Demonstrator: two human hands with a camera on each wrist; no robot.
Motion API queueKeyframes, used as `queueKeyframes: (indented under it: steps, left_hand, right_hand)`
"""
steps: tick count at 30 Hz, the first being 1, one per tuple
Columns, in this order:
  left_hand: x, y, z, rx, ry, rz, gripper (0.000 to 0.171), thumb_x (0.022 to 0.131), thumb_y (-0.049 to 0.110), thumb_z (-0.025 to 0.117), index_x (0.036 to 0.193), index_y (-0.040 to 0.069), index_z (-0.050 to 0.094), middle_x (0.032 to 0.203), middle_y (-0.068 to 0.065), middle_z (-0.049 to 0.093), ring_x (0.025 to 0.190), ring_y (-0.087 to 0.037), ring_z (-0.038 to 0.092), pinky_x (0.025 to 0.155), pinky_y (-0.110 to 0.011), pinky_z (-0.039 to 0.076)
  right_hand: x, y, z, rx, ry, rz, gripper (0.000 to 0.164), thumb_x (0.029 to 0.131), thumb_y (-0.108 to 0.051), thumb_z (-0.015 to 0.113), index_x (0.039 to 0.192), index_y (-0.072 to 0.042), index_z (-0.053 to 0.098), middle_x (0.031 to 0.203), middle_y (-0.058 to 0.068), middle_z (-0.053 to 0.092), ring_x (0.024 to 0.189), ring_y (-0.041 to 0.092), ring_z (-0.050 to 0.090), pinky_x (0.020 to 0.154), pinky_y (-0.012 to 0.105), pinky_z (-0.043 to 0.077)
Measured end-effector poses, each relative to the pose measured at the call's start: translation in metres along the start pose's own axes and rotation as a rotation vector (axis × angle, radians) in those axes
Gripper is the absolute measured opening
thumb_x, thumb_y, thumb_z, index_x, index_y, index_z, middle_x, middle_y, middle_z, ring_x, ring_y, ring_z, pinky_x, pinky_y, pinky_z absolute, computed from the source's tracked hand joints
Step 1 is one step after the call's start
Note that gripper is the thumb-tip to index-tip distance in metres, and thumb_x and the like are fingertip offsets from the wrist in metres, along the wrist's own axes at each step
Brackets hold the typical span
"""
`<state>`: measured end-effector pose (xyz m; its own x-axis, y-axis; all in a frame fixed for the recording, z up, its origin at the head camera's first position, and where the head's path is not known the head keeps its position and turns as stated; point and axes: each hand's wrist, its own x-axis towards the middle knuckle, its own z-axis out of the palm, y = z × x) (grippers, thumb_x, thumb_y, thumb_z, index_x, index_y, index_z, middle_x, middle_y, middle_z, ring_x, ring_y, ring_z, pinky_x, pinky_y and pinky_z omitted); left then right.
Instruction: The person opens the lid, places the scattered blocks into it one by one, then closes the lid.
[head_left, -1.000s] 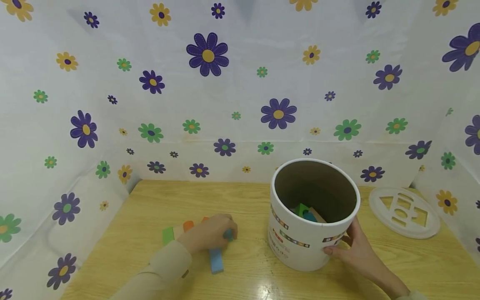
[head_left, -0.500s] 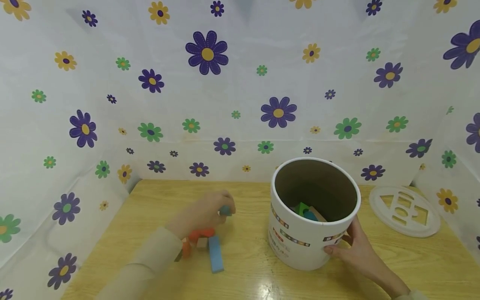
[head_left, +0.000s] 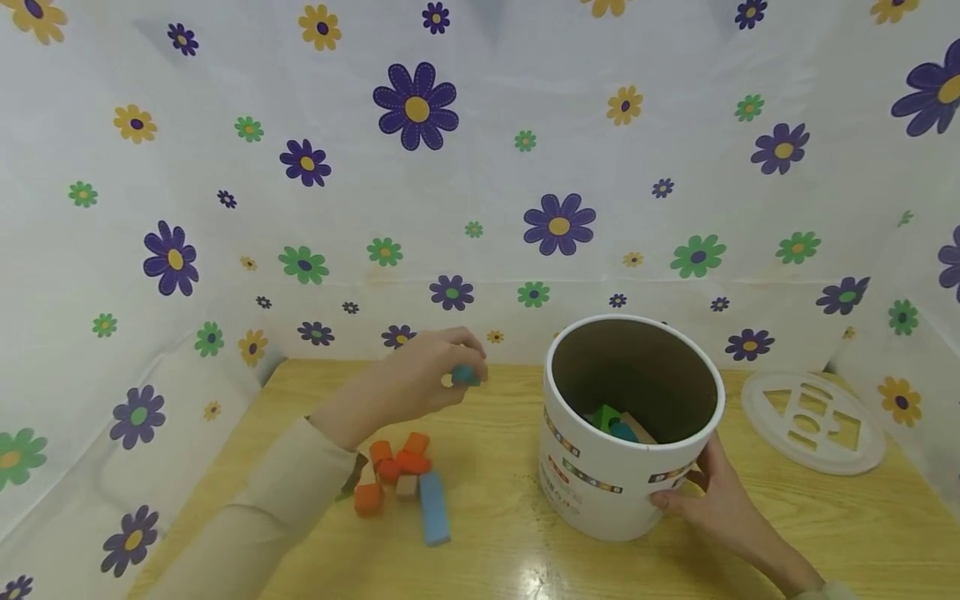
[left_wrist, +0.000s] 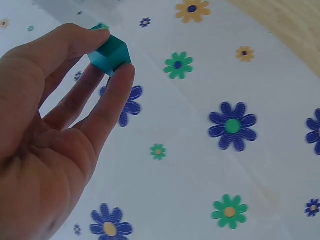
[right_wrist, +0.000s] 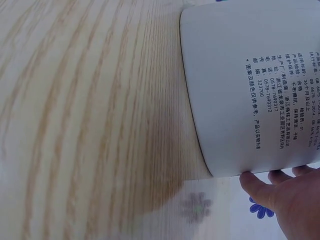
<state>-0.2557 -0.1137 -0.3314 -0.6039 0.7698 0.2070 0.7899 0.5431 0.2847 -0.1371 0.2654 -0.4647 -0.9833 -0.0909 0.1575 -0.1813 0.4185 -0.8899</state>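
My left hand [head_left: 416, 375] is raised over the back of the table, pinching a small teal block [head_left: 467, 377] between thumb and fingertips. Flat, angled faces of that block [left_wrist: 110, 54] show in the left wrist view. On the right, a white cylindrical bucket [head_left: 592, 487] stands upright with its mouth uncovered. Green, blue and plain wooden blocks [head_left: 622, 427] lie at its bottom. My right hand [head_left: 723, 504] holds the bucket's lower right side, thumb in front and fingers reaching behind. Printed text covers the bucket wall [right_wrist: 225, 90] in the right wrist view.
Left of centre lies a cluster of orange blocks [head_left: 412, 462] and plain wooden ones, with a long blue block [head_left: 434, 510] beside it. A white lid [head_left: 757, 417] with shaped cutouts rests right of the bucket. Flower-printed sheeting [head_left: 480, 167] walls in the table's back and sides.
My left hand has lifted the teal block from among the other blocks and moved up toward the back of the table, uncovering the orange cluster. The right hand and bucket stay put.
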Motion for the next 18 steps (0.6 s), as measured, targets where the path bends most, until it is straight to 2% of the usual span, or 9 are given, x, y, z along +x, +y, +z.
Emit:
queueKeyframes:
  steps: [1, 2, 9, 15, 18]
  left_hand:
    - [0.001, 0.021, -0.016, 0.01, -0.003, 0.0, 0.02, 0.084, -0.007, 0.075, 0.101, 0.004, 0.077, 0.115, -0.014, 0.071, 0.098, -0.026, 0.072, 0.087, -0.032, 0.063]
    - [0.002, 0.03, -0.023, 0.01, 0.003, -0.001, 0.019, 0.085, -0.007, 0.074, 0.101, 0.004, 0.077, 0.117, -0.014, 0.071, 0.1, -0.026, 0.072, 0.089, -0.031, 0.062]
    - [0.014, 0.056, -0.037, 0.046, -0.004, 0.029, 0.02, 0.089, -0.002, 0.074, 0.106, 0.01, 0.077, 0.123, -0.006, 0.069, 0.108, -0.02, 0.07, 0.094, -0.03, 0.06]
    - [0.031, 0.074, -0.045, 0.014, -0.006, 0.069, 0.021, 0.091, -0.001, 0.072, 0.109, 0.01, 0.076, 0.126, -0.005, 0.067, 0.114, -0.019, 0.067, 0.097, -0.028, 0.059]
    - [0.041, 0.081, -0.047, -0.001, -0.006, 0.098, 0.021, 0.092, 0.0, 0.07, 0.11, 0.009, 0.076, 0.127, -0.005, 0.067, 0.112, -0.018, 0.067, 0.096, -0.025, 0.058]
  right_hand:
    - [0.0, 0.0, 0.0, 0.0, 0.001, -0.002, 0.103, 0.084, -0.01, 0.082, 0.162, -0.022, 0.015, 0.154, 0.013, 0.041, 0.119, -0.008, 0.046, 0.093, 0.031, 0.051]
    - [0.0, 0.0, 0.0, -0.001, 0.001, -0.005, 0.104, 0.084, -0.01, 0.082, 0.162, -0.023, 0.015, 0.154, 0.013, 0.041, 0.12, -0.007, 0.046, 0.093, 0.03, 0.052]
    - [0.0, 0.0, 0.0, 0.012, -0.006, 0.006, 0.105, 0.084, -0.011, 0.082, 0.162, -0.023, 0.014, 0.157, 0.015, 0.039, 0.121, -0.008, 0.045, 0.096, 0.042, 0.05]
    - [0.0, 0.0, 0.0, 0.004, 0.0, -0.002, 0.103, 0.083, -0.01, 0.082, 0.161, -0.019, 0.016, 0.153, 0.014, 0.042, 0.119, -0.01, 0.046, 0.092, 0.029, 0.052]
    - [0.0, 0.0, 0.0, 0.01, 0.001, -0.008, 0.102, 0.083, -0.01, 0.082, 0.161, -0.019, 0.016, 0.153, 0.014, 0.042, 0.12, -0.009, 0.045, 0.094, 0.033, 0.051]
